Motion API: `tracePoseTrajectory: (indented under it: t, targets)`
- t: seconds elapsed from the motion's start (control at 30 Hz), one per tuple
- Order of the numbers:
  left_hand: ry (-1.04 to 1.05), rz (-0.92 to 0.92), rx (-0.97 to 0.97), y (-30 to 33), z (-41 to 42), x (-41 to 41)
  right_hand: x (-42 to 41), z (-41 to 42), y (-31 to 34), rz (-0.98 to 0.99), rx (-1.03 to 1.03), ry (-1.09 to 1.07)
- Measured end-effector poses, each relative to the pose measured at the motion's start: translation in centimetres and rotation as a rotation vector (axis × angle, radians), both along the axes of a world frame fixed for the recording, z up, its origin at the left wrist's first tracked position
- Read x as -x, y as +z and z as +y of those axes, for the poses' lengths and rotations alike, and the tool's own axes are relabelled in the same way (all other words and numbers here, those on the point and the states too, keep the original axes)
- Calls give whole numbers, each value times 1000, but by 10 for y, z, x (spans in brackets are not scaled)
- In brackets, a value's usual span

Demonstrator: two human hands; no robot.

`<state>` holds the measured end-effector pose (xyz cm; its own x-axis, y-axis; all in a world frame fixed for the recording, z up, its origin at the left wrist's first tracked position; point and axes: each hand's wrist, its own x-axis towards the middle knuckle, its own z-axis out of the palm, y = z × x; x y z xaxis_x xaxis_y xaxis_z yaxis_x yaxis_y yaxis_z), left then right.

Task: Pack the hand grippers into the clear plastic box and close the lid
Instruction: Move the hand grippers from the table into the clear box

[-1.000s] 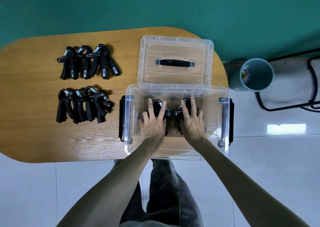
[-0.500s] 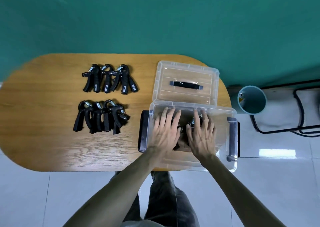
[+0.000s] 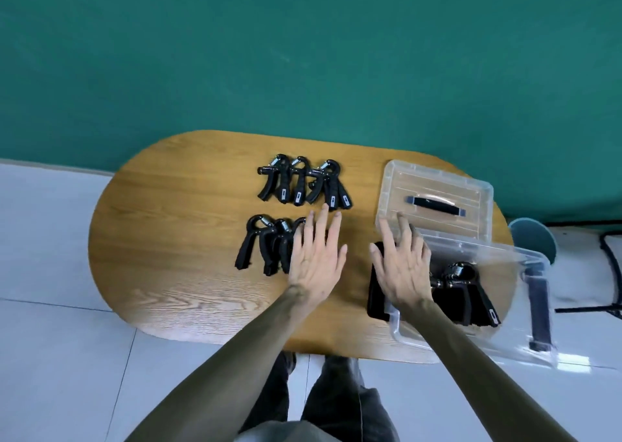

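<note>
Head view: left hand fingers spread over near hand grippers; right hand fingers splayed above clear plastic box corner

Clear plastic box open on table edge, black hand grippers inside, two rows of grippers left, lid lying flat behind.

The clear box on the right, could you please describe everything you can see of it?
The clear box is a see-through plastic tub, open on top, with a thick rim and dark latches on its left and right ends. It sits at the right end of the table, its near right corner overhanging the edge. Black hand grippers lie inside. Its lid, which has a dark handle, lies on the table just behind it. The right hand is open over its left end; contact cannot be told.
</note>
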<state>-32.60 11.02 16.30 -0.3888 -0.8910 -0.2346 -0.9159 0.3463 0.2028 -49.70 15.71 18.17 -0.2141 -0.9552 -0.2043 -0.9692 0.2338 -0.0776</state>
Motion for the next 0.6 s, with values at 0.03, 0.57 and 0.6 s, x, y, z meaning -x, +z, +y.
tracePoseTrajectory:
  t: [0.03,0.57,0.6]
  targets:
    - [12,-8,-19,2,-5,-14,-10,-5,1,12,-16,22]
    - [220,-106,-241,-105,-45,-143,-125,-129,-85,-34,-195,253]
    - [219,-110,-241,-116,-48,-143,-129,-139,-94,-50,-186,255]
